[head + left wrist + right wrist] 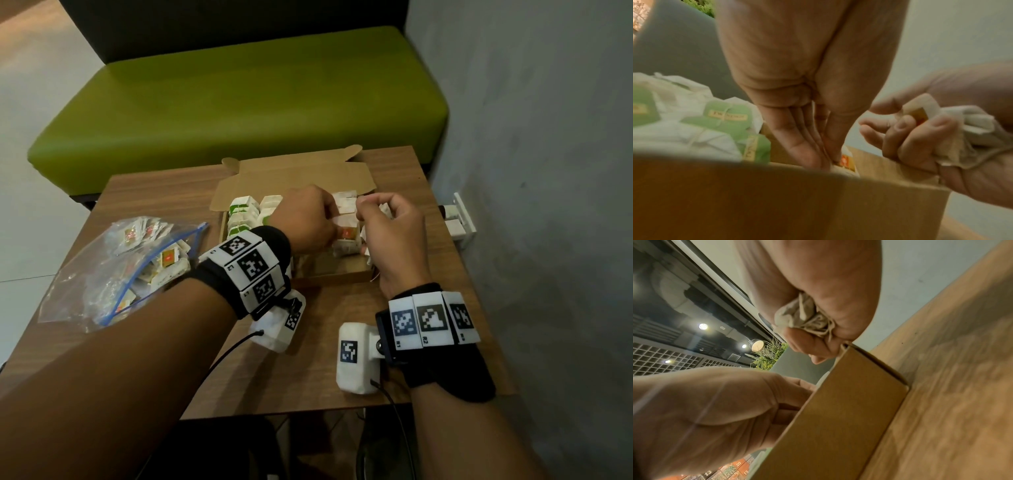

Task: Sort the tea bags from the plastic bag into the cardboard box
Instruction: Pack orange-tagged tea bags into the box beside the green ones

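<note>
The open cardboard box (291, 174) lies at the back middle of the wooden table (329, 308). Rows of tea bags stand in it, green-labelled ones (239, 216) at the left and orange-labelled ones (346, 234) at the right. My left hand (308, 219) reaches into the box. In the left wrist view its fingers (807, 129) are straight and pushed down beside an orange-labelled bag (846, 162). My right hand (394, 222) hovers over the box's right end, fingers curled round a bunch of tea bags (972, 129). The plastic zip bag (120, 274) with several tea bags lies at the left.
A green bench (239, 102) runs behind the table. A grey wall (531, 137) stands close on the right, with a white fitting (459, 219) low on it. The box's front wall (838, 418) fills much of both wrist views.
</note>
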`<state>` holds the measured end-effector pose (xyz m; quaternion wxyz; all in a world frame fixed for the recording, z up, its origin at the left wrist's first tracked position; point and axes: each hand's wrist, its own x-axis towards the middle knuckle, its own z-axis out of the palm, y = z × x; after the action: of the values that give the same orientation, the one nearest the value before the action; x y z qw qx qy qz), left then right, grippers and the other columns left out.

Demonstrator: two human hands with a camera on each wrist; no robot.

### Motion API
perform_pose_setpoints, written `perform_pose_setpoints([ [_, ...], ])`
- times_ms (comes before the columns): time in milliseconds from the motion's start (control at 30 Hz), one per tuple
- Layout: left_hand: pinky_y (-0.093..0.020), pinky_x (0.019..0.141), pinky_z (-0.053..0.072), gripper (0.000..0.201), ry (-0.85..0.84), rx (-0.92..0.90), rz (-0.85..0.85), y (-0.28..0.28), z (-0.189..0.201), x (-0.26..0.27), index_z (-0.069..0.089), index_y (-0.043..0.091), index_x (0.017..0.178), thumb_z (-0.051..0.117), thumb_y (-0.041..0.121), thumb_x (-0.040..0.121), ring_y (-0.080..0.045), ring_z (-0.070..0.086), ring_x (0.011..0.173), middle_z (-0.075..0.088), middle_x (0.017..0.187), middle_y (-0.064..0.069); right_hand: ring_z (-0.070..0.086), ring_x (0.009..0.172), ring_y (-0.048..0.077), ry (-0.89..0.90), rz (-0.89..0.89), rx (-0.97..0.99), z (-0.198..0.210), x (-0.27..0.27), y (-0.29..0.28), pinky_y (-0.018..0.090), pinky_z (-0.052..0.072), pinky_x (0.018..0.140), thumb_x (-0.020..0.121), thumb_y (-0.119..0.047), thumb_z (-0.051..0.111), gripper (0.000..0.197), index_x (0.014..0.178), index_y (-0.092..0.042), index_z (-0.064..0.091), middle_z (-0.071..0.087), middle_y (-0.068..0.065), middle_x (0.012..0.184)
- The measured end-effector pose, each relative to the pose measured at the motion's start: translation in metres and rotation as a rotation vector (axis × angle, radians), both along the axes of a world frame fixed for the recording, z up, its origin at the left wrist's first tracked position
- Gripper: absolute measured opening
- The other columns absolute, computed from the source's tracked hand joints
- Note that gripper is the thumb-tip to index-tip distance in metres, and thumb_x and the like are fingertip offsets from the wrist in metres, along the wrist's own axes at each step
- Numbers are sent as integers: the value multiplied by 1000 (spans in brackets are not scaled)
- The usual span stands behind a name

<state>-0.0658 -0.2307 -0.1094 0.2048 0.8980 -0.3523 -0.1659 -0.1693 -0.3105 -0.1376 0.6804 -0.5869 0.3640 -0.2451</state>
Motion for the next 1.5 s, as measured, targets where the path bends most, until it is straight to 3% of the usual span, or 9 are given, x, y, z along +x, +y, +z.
perform_pose_setpoints([
  [267, -39, 78, 59, 13, -30, -109, 9, 2, -8, 3, 69, 13, 92, 76, 9, 82, -22, 68, 84, 71, 90, -6, 73, 86, 32, -13, 2, -9, 3, 2, 3, 55, 61, 74, 93, -36, 67, 16, 93, -20, 69, 70, -3, 76],
  [500, -30, 67, 54, 21, -180, -229, 87, 9, -1, -1, 66, 20, 92, 67, 40, 90, -13, 64, 79, 68, 85, 5, 69, 84, 24, -23, -11, -32, 10, 3, 3, 42, 58, 68, 103, -52, 42, 43, 92, -19, 67, 70, 5, 90],
  [600, -31, 60, 51, 27, -3, -400, 2, 18, 21, -15, 66, 18, 83, 66, 44, 91, -9, 63, 66, 67, 71, 6, 69, 92, 26, -93, -6, 134, 13, 4, 2, 37, 54, 66, 104, -58, 28, 56, 98, -18, 67, 69, 4, 95],
  [700, -27, 58, 52, 29, 225, -298, -204, 23, 32, -25, 67, 12, 86, 72, 40, 87, -16, 67, 65, 69, 70, 5, 65, 88, 25, -173, 3, 240, 16, 4, 2, 38, 53, 73, 105, -59, 22, 59, 95, -19, 65, 64, 5, 91],
  [900, -27, 53, 55, 24, 288, -326, -155, 24, 30, -24, 64, 10, 92, 81, 22, 81, -22, 72, 65, 75, 73, -4, 58, 72, 15, -268, 42, 409, 19, 4, 3, 33, 47, 65, 106, -49, 37, 42, 94, -20, 63, 56, -1, 82],
  [1033, -34, 55, 60, 19, 289, -442, -29, 24, 27, -19, 62, 8, 89, 79, 12, 82, -20, 72, 62, 72, 68, -5, 59, 78, 20, -319, 89, 479, 20, 7, 7, 32, 47, 62, 104, -19, 47, 12, 105, -18, 59, 60, 6, 89],
  [1200, -34, 58, 61, 14, 348, -554, 20, 29, 25, -14, 62, 7, 94, 74, 8, 87, -17, 70, 60, 67, 67, 2, 65, 82, 24, -333, 8, 568, 20, 7, 4, 33, 53, 62, 103, -6, 44, 17, 109, -16, 57, 65, 14, 101],
  [1367, -30, 59, 60, 10, 420, -661, 76, 32, 25, -12, 60, 7, 99, 67, 6, 92, -14, 67, 59, 61, 73, -1, 68, 81, 20, -296, 21, 639, 17, 7, 4, 28, 53, 54, 101, -24, 52, 37, 135, -9, 55, 69, 11, 108],
  [1500, -26, 58, 58, 5, 537, -748, 123, 33, 29, -11, 60, 6, 101, 60, 7, 96, -13, 69, 64, 61, 78, -6, 63, 65, 12, -347, 77, 643, 21, 2, 3, 25, 48, 53, 100, -41, 54, 30, 94, -15, 67, 69, 3, 81],
])
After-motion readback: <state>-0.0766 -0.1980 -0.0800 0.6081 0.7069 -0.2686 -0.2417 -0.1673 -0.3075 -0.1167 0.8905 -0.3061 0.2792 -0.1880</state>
